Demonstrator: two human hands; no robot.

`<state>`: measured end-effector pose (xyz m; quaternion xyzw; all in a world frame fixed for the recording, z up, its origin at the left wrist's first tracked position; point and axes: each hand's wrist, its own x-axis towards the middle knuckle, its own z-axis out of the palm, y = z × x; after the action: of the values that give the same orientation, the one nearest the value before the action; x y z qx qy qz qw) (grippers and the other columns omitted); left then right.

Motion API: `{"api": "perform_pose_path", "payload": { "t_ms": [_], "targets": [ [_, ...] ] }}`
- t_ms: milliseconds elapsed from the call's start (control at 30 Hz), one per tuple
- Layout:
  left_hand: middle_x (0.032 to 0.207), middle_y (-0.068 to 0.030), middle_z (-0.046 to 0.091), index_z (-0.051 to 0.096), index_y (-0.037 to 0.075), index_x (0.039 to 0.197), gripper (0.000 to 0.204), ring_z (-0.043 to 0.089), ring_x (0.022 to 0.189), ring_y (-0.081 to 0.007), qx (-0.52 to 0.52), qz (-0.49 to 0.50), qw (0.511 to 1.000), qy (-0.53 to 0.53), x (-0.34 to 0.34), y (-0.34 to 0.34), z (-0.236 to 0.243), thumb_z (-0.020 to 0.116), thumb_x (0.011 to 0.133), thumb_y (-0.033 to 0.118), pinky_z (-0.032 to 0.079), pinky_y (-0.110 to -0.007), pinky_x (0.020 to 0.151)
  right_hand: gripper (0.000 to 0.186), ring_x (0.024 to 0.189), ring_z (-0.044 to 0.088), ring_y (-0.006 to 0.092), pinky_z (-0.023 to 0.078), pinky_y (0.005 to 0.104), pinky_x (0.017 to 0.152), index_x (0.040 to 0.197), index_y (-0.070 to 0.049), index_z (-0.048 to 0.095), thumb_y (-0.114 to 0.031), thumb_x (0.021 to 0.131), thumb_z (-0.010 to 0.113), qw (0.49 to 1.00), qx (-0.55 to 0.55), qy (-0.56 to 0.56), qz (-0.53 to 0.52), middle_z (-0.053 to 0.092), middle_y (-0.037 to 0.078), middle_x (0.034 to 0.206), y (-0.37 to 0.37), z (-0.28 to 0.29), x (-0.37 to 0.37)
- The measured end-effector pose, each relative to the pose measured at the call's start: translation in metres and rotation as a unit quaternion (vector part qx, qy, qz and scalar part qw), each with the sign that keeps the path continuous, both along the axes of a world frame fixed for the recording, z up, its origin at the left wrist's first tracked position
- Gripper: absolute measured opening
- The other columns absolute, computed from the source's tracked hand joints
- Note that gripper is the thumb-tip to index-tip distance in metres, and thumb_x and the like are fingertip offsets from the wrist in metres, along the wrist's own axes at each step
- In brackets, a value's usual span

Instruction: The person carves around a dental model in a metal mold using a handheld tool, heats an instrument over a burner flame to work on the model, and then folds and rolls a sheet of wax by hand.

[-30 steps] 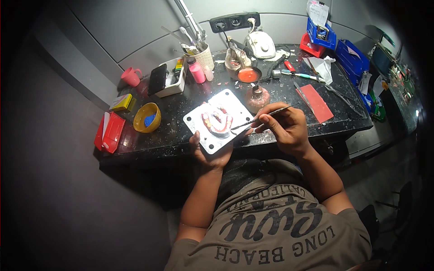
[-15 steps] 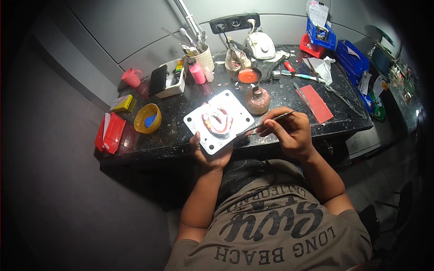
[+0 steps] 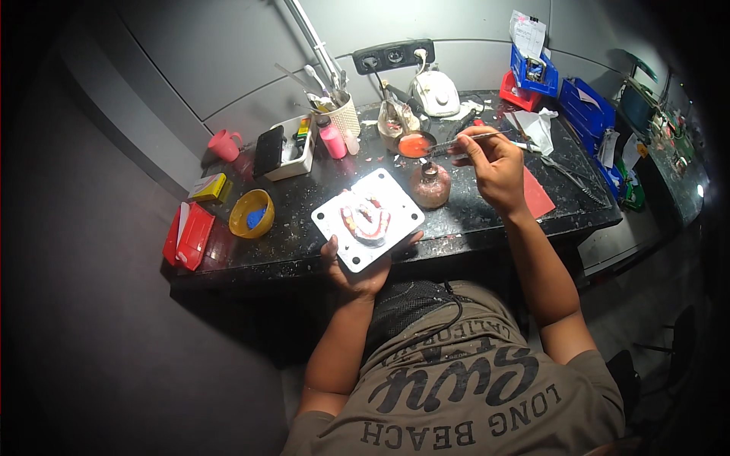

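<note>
Left hand [image 3: 363, 272] grips white plate [image 3: 334, 220] bearing denture wax-up [image 3: 366, 220]. Right hand [image 3: 490, 163] pinches wax spatula [image 3: 464, 140], tip at orange wax dish [image 3: 415, 144] behind plate. Waxing appears unfinished.

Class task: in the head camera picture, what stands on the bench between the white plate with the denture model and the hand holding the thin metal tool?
In the head view, a small round brown burner stands between the white plate and the right hand.

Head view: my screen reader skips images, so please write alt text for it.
A person's left hand holds a white square plate bearing a pink-and-white denture model, while the right hand holds a thin metal tool over a small dish of orange wax on a cluttered black workbench.
</note>
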<state>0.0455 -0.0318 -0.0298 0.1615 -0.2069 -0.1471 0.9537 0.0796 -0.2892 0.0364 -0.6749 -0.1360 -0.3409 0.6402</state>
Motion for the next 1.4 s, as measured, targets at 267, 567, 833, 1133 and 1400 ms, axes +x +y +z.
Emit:
{"api": "perform_pose_path", "payload": {
  "t_ms": [267,567,833,1133,1400],
  "targets": [
    [0.168,-0.0110,0.031,0.029,0.026,0.164,0.093,0.028,0.153,-0.0499,0.050,0.012,0.998,-0.018,0.003,0.000,-0.002,0.062,0.084,0.061,0.027,-0.089,0.106,0.014,0.081,0.075,0.0208,0.064,0.0335,0.071,0.105,0.005,0.065,-0.009,0.105,0.064,0.994,0.077,0.044,0.061,0.073,0.013,0.090,-0.010,-0.010,-0.029],
    [0.162,-0.0108,0.041,0.035,0.021,0.161,0.088,0.039,0.149,-0.0403,0.040,0.022,0.999,-0.008,0.000,0.004,-0.003,0.063,0.086,0.056,0.031,-0.074,0.116,0.010,0.084,0.076,0.0184,0.064,0.0288,0.073,0.105,0.007,0.066,-0.002,0.104,0.063,0.983,0.011,0.023,0.182,0.075,0.013,0.088,0.050,-0.010,-0.075],
    [0.158,-0.0126,0.044,0.037,0.016,0.160,0.086,0.040,0.147,-0.0365,0.023,0.056,0.998,0.026,0.001,0.005,-0.009,0.065,0.086,0.050,0.028,-0.065,0.122,0.010,0.082,0.077,0.0175,0.064,0.0280,0.072,0.105,0.007,0.066,-0.002,0.104,0.063,0.984,0.004,0.016,0.177,0.075,0.013,0.086,0.054,-0.013,-0.072],
    [0.156,-0.0110,0.046,0.037,0.015,0.160,0.087,0.042,0.146,-0.0327,0.018,0.055,0.998,0.033,0.001,0.005,-0.010,0.065,0.086,0.049,0.027,-0.060,0.123,0.009,0.078,0.077,0.0152,0.062,0.0263,0.071,0.101,0.007,0.068,-0.002,0.102,0.065,0.987,-0.028,0.019,0.156,0.075,0.011,0.081,0.049,-0.012,-0.079],
    [0.157,-0.0108,0.046,0.035,0.018,0.161,0.088,0.042,0.146,-0.0340,0.022,0.046,0.999,0.015,0.004,0.002,-0.008,0.067,0.085,0.048,0.028,-0.067,0.121,0.009,0.076,0.075,0.0145,0.061,0.0269,0.070,0.100,0.006,0.068,-0.002,0.102,0.065,0.989,-0.033,0.019,0.144,0.075,0.011,0.083,0.039,-0.016,-0.080]
  ]
}}
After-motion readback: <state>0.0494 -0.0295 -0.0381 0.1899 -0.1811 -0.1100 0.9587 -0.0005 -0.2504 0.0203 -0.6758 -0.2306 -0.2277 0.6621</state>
